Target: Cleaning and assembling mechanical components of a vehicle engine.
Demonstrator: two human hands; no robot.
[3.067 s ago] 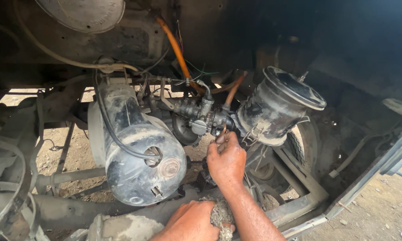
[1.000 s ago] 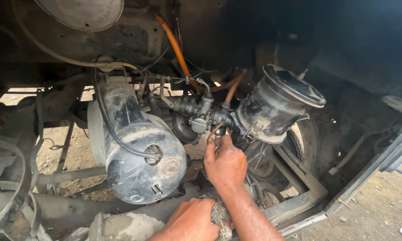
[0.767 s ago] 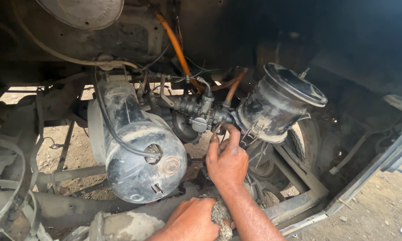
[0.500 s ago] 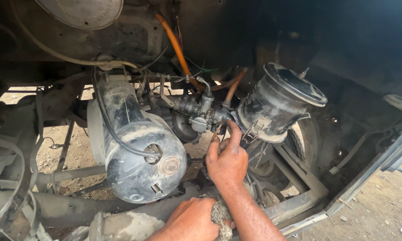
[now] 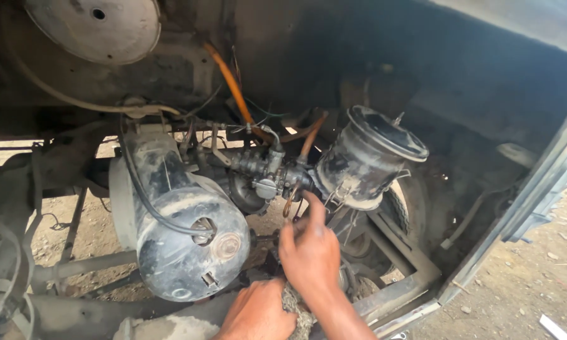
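Fingers of right hand (image 5: 310,252) now extended, apart, under carburetor (image 5: 266,173) — earlier curled; left hand (image 5: 258,313) clamps rag (image 5: 296,308), half cut off.

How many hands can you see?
2. The right hand reaches up to the small metal part beside the black canister. The left hand rests low, pressing a rag. No others show.

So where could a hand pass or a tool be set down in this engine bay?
Open gaps: under the tank above the dirt ground, and the metal frame below the black canister. Crowded: around the carburettor, where the right hand reaches among hoses.
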